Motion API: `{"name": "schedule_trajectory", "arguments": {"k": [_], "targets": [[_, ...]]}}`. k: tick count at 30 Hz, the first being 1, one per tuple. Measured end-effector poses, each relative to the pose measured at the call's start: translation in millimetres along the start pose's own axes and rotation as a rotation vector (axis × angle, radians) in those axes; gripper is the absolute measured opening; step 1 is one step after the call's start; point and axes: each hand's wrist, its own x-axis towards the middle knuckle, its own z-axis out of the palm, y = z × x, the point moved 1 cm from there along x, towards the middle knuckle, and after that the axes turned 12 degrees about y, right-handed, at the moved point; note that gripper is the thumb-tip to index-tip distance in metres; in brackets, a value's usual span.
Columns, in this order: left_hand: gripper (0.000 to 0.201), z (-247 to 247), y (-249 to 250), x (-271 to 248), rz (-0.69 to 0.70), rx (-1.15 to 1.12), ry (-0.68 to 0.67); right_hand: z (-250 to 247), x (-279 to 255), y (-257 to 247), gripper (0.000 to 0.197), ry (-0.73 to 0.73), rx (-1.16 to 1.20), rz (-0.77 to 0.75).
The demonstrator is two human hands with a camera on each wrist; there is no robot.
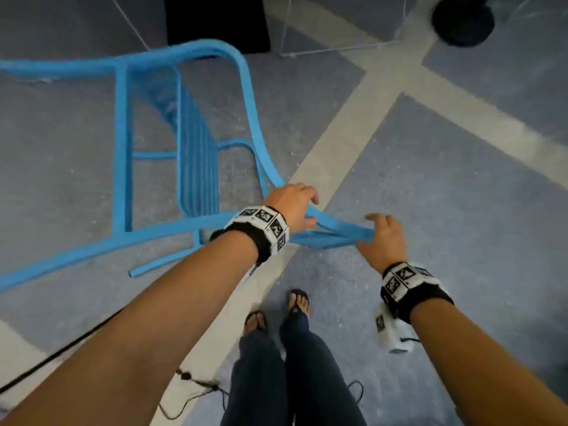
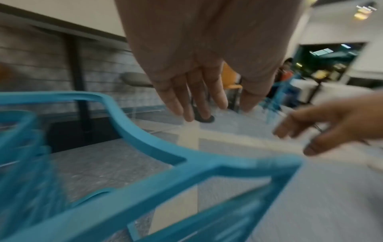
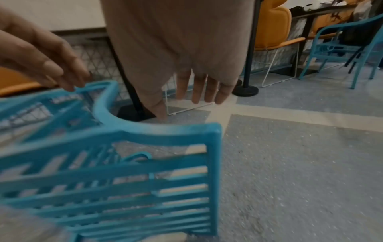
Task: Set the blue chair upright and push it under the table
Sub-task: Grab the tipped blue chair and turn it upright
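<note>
while the blue chair (image 1: 190, 142) lies tipped over on its side on the grey carpeted floor (image 1: 445, 195), the person stands just behind its slatted backrest, feet in dark sandals (image 1: 298, 298) close together on the pale stripe (image 1: 347, 149) that crosses the carpet. both forearms reach forward and down, each wrist wrapped in a black band with white marker blocks (image 1: 261, 224).

the left hand (image 1: 293, 206) sits over the curved top rail where the armrest meets the backrest, knuckles up. from the head view its fingers look bent over the rail, but the left wrist view shows them hanging fairly straight above the frame, so i cannot tell if it actually grips the chair. the right hand (image 1: 382, 238) hovers at the outer corner of the backrest, palm down, fingers loose and spread, thumb near the end of the rail; the right wrist view shows its fingers (image 3: 199, 90) straight and apart from the plastic, holding nothing.

the chair's legs stretch away to the person's left, low over the floor, and its seat slats stand on edge. beyond it a dark table base (image 1: 215, 20) rests flat on the floor, with a thin white wire frame (image 1: 338, 47) beside it and a round black stand foot (image 1: 462, 21) farther right. a black cable (image 1: 55, 353) trails across the carpet under the left arm. in the right wrist view another blue chair (image 3: 342, 47) stands upright by an orange seat (image 3: 275, 27) well off to the right.
</note>
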Motion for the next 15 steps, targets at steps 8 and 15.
{"name": "schedule_trajectory", "arguments": {"k": [8, 15], "targets": [[0.039, 107.8, 27.3, 59.0, 0.249, 0.326, -0.156, 55.0, 31.6, 70.6, 0.019, -0.062, 0.181, 0.095], [0.057, 97.6, 37.1, 64.2, 0.142, 0.294, -0.148, 59.8, 34.0, 64.7, 0.025, -0.077, 0.511, 0.154]]}}
